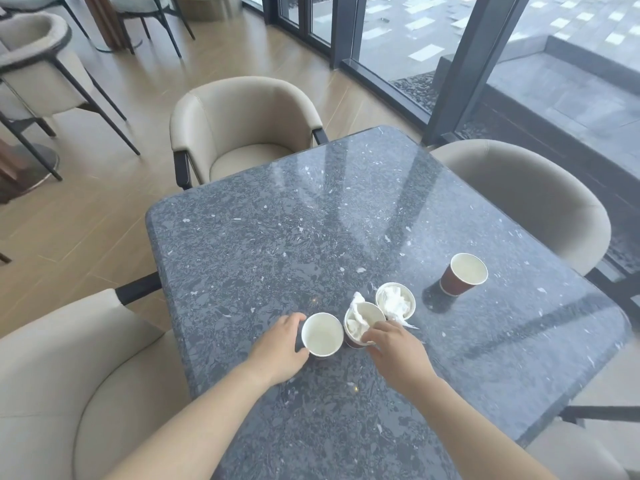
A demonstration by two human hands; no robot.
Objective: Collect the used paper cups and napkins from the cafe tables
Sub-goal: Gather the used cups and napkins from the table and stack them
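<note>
Though partly hidden, left fingers (295, 320) around empty cup (321, 336), right fingers (376, 332) tight on napkin-filled cup (370, 314).

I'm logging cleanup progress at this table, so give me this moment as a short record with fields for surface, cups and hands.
surface: dark speckled table, beige chairs around it
cup count: four paper cups on the table
left cup: looks empty, gripped by left hand
middle cup: napkin inside, right hand pinches at its rim
stuffed cup: filled with crumpled napkin, untouched
far cup: stands apart to the right, untouched
</note>
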